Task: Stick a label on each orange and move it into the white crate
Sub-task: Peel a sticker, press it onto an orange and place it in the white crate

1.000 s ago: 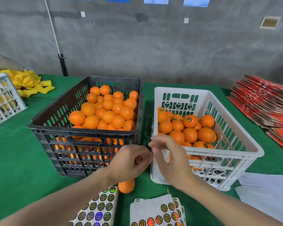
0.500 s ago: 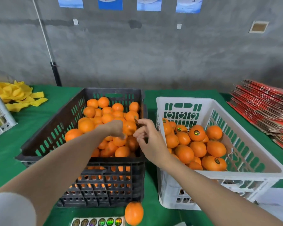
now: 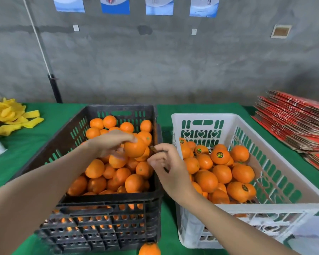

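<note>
Left hand curls its fingers round 1 orange; right hand seemingly pinches a label.

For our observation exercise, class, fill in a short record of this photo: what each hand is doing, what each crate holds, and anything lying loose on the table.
Left hand: grips an orange above the black crate
Right hand: pinches a small dark label beside that orange
Black crate: piled with oranges
White crate: oranges, several bearing round labels, such as the labelled orange
Loose: one stray orange on the green cloth, in front of the black crate
</note>
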A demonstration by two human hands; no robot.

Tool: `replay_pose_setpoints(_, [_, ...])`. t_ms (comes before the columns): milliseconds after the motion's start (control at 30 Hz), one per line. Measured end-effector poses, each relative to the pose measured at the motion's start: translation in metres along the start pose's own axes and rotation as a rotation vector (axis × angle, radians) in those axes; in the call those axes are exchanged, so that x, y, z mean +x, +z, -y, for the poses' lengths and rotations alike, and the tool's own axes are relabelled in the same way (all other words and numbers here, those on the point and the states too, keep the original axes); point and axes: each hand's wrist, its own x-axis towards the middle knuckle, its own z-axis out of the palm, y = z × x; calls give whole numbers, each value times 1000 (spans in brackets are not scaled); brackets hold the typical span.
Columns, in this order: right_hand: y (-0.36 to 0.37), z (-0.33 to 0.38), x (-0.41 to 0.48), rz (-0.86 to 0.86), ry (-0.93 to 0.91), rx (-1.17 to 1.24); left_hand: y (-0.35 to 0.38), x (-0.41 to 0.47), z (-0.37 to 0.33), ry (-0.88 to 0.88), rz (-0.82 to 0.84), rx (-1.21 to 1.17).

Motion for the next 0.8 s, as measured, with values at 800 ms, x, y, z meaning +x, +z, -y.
replay_pose_setpoints(800, [-81, 46, -14, 72, -173, -340, 118, -85, -21, 134, 117, -647])
